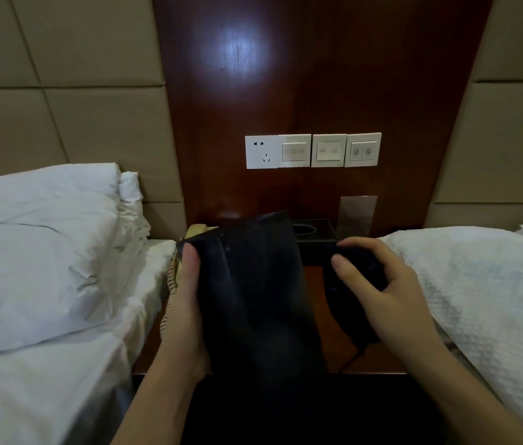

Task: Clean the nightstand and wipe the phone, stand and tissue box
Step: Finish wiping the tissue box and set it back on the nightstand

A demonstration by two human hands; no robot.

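Item: my left hand [186, 303] grips a dark flat stand [253, 303], tilted, blurred, hiding most of the phone [196, 232] at eleven o'clock; only its beige top and coiled cord [170, 293] show.
Item: my right hand [378, 287] clutches a dark cloth [354, 297].
Item: black tissue box [314, 234], twelve o'clock, partly covered, on the counter [314, 284].

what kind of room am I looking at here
Most likely a hotel twin room: a dark wooden nightstand between two white-sheeted beds, a row of white wall switches, and a black tissue box.
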